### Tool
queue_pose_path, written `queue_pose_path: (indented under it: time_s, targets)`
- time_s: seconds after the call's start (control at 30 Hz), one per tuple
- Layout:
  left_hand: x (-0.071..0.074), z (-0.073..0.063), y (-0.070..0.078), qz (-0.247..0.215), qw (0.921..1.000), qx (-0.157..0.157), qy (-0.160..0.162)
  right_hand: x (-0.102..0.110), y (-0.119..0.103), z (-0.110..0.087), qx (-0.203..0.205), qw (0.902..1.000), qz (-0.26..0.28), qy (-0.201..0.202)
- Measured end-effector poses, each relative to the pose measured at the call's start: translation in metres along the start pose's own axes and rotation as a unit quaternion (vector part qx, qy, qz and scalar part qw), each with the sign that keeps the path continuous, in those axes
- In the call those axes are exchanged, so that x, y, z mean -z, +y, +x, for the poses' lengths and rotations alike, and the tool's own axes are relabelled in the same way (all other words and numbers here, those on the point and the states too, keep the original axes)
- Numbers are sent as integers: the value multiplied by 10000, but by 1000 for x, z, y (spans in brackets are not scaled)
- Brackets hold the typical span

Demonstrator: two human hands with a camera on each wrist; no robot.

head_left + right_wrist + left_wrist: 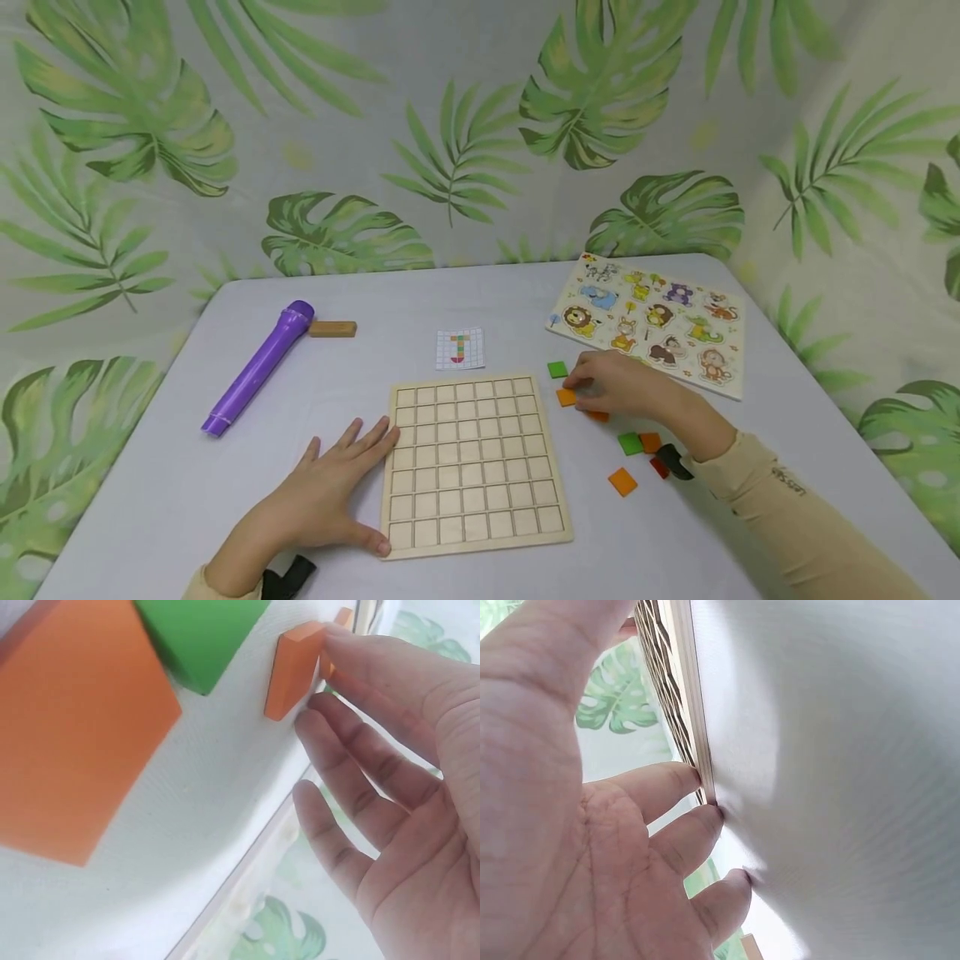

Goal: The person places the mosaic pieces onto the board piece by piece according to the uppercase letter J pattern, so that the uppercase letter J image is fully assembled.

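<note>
My left hand [322,492] lies spread along the left side of a wooden grid board [476,467], thumb at its lower corner and fingertips at its edge. In the left wrist view, fingers [679,825] touch the board's side [682,682] and the white cloth. My right hand [615,383] is right of the board, thumb and index finger pinching an orange square tile [566,397] at the cloth. A second orange tile [292,671] stands out under the hand in the right wrist view. Just beyond the fingers lies a green tile [557,369].
Nearer me lie a green tile [630,443], orange tiles [622,482] and a red piece [659,467]. A pattern card [461,348] sits behind the board. An animal puzzle [652,321] is at back right; a purple tube [258,371] and wooden block [333,329] are left.
</note>
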State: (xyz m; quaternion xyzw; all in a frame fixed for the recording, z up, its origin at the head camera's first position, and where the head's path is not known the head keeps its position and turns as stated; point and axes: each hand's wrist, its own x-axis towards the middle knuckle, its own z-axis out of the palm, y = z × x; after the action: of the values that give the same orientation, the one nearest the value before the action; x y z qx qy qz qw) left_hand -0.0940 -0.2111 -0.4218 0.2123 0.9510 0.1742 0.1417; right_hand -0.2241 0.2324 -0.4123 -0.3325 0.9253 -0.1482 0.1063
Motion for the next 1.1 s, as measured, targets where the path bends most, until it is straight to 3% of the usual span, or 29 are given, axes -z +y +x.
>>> queue_pose_path:
  time_s: [0.27, 0.57, 0.87, 1.1]
  targets:
    - [-3, 2, -3, -168, 9998, 12, 75, -2, -1, -1, 100, 9998, 12, 149]
    - [-2, 4, -7, -441, 9988, 44, 209, 4, -7, 1, -102, 9990, 276, 336]
    - [0, 4, -6, -318, 9992, -28, 222, 5, -39, 21, 213, 9968, 588, 489]
    - [-2, 3, -7, -274, 9992, -65, 271, -6, -66, 48, 305, 9958, 805, 300]
